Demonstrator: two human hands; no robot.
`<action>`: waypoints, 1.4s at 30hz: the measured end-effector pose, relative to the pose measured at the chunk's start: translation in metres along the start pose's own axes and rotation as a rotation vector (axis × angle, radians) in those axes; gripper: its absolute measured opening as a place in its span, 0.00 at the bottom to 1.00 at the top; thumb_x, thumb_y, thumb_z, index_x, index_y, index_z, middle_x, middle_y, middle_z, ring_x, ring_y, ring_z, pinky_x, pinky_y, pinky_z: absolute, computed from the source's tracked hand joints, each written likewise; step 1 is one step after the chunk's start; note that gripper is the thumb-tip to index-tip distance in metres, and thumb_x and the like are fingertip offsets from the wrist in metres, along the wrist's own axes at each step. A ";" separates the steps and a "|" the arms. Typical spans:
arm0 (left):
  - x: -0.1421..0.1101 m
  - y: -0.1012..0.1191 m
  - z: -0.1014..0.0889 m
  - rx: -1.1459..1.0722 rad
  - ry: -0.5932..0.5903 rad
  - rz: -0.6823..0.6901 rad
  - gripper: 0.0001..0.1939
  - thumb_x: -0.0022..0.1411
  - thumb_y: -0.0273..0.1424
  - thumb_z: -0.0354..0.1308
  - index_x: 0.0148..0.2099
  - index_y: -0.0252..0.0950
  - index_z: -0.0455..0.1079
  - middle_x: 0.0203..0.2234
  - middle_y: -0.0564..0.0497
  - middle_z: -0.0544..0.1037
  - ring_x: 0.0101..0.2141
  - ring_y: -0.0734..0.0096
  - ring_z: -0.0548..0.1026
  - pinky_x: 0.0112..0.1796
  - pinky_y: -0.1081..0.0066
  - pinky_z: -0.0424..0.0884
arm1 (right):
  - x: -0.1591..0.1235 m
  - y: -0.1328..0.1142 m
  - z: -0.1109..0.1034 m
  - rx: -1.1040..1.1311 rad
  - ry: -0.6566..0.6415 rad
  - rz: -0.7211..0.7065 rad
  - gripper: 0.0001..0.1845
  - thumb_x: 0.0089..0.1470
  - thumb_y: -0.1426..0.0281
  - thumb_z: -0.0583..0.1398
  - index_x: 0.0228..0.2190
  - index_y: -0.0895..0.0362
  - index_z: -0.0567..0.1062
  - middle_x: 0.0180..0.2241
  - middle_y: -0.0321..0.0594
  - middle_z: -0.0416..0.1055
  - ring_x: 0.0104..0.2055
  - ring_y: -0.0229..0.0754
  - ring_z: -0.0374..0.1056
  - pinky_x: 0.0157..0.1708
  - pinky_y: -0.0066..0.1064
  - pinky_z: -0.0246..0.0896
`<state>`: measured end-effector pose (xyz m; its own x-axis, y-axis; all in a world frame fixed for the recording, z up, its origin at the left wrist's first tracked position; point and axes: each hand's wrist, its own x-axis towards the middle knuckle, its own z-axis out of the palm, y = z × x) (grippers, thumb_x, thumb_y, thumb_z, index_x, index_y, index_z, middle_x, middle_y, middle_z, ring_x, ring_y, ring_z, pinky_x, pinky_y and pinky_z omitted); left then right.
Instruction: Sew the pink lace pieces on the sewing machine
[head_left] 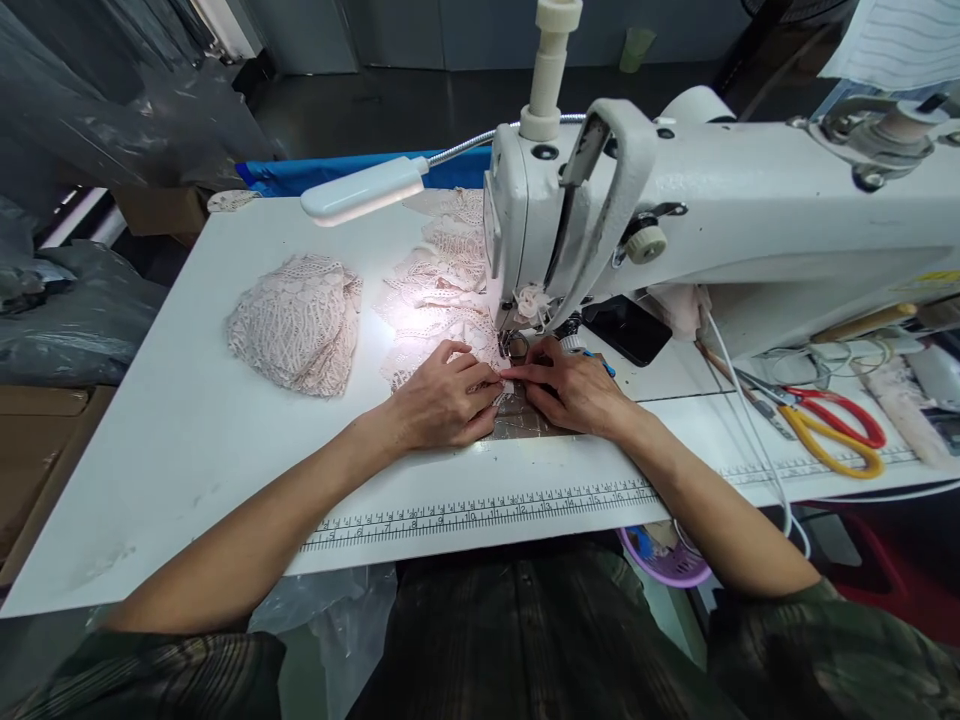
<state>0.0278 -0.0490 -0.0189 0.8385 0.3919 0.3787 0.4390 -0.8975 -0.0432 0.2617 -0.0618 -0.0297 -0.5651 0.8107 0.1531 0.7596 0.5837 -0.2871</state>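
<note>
Pale pink lace fabric (439, 280) lies bunched under and left of the head of a white sewing machine (517, 220). My left hand (450, 395) rests on its front edge, fingers bent and pressed together on the lace. From the right, my right hand (574, 385) meets it just in front of the needle, its index finger reaching to the same bit of lace. Both hands' fingertips pinch the edge there, beside the metal needle plate (525, 418). Exactly how the cloth sits between the fingers is partly hidden.
A folded pile of pink lace (300, 325) sits on the left of the white table (187, 440). A lamp (367, 190) lights the sewing area. Right of the needle are a black phone (628, 330) and scissors (832, 440). A printed ruler (472, 515) runs along the front edge.
</note>
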 end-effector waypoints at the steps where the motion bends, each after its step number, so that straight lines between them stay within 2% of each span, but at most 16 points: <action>1: 0.000 0.000 0.000 0.003 -0.009 -0.002 0.11 0.65 0.31 0.52 0.41 0.35 0.75 0.36 0.48 0.79 0.34 0.67 0.74 0.47 0.58 0.67 | 0.000 -0.001 0.000 -0.014 -0.007 0.012 0.21 0.61 0.67 0.54 0.55 0.43 0.73 0.49 0.43 0.67 0.37 0.40 0.66 0.36 0.32 0.61; 10: -0.001 -0.002 0.002 0.055 -0.066 -0.035 0.15 0.66 0.34 0.51 0.48 0.33 0.73 0.37 0.46 0.77 0.35 0.64 0.72 0.49 0.55 0.66 | 0.012 -0.016 -0.009 -0.140 -0.092 0.144 0.22 0.64 0.64 0.50 0.57 0.46 0.71 0.50 0.48 0.69 0.34 0.42 0.67 0.29 0.31 0.55; 20: 0.001 -0.007 0.002 0.047 -0.119 -0.071 0.15 0.66 0.36 0.51 0.46 0.32 0.73 0.44 0.42 0.75 0.38 0.60 0.72 0.49 0.53 0.66 | 0.005 -0.016 -0.007 -0.098 -0.042 0.097 0.21 0.63 0.67 0.51 0.55 0.50 0.73 0.49 0.48 0.69 0.37 0.42 0.67 0.33 0.32 0.59; 25: 0.002 -0.011 0.002 0.008 -0.116 -0.080 0.16 0.66 0.37 0.53 0.48 0.32 0.72 0.47 0.41 0.74 0.40 0.59 0.73 0.47 0.55 0.67 | 0.008 -0.019 -0.010 -0.186 -0.109 0.115 0.23 0.64 0.65 0.49 0.58 0.48 0.70 0.50 0.50 0.69 0.37 0.46 0.68 0.30 0.33 0.58; 29: 0.003 -0.014 0.002 0.004 -0.137 -0.094 0.18 0.66 0.38 0.52 0.50 0.31 0.72 0.49 0.40 0.73 0.43 0.57 0.73 0.47 0.55 0.67 | 0.012 -0.023 -0.013 -0.230 -0.173 0.127 0.24 0.63 0.66 0.49 0.59 0.50 0.69 0.49 0.53 0.69 0.36 0.48 0.67 0.29 0.33 0.57; 33: 0.003 -0.016 0.003 -0.012 -0.139 -0.110 0.18 0.66 0.39 0.53 0.50 0.32 0.72 0.50 0.40 0.73 0.44 0.57 0.72 0.48 0.55 0.67 | 0.011 -0.021 -0.012 -0.157 -0.121 0.085 0.23 0.63 0.69 0.50 0.57 0.53 0.71 0.47 0.53 0.69 0.37 0.47 0.67 0.34 0.35 0.61; 37: 0.003 -0.017 0.005 -0.010 -0.132 -0.120 0.20 0.66 0.41 0.53 0.52 0.32 0.70 0.49 0.40 0.73 0.44 0.57 0.72 0.48 0.55 0.66 | 0.004 -0.010 -0.012 0.014 -0.034 0.099 0.22 0.63 0.67 0.50 0.56 0.52 0.72 0.49 0.51 0.68 0.37 0.43 0.69 0.36 0.35 0.64; 40: 0.003 -0.019 0.006 0.005 -0.122 -0.119 0.22 0.66 0.42 0.52 0.54 0.30 0.69 0.48 0.39 0.73 0.43 0.57 0.72 0.47 0.56 0.66 | 0.003 0.001 -0.017 0.176 -0.013 0.087 0.19 0.64 0.64 0.50 0.47 0.55 0.77 0.47 0.49 0.70 0.39 0.44 0.70 0.39 0.35 0.65; 42: 0.003 -0.020 0.006 0.011 -0.119 -0.114 0.24 0.66 0.42 0.51 0.54 0.29 0.69 0.48 0.39 0.73 0.42 0.58 0.72 0.47 0.57 0.67 | 0.006 0.009 -0.021 0.304 -0.035 0.093 0.20 0.65 0.62 0.49 0.42 0.57 0.78 0.42 0.47 0.73 0.38 0.43 0.70 0.39 0.34 0.64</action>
<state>0.0236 -0.0285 -0.0224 0.8152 0.5127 0.2694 0.5362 -0.8440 -0.0162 0.2717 -0.0512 -0.0118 -0.5123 0.8549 0.0815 0.6806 0.4620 -0.5687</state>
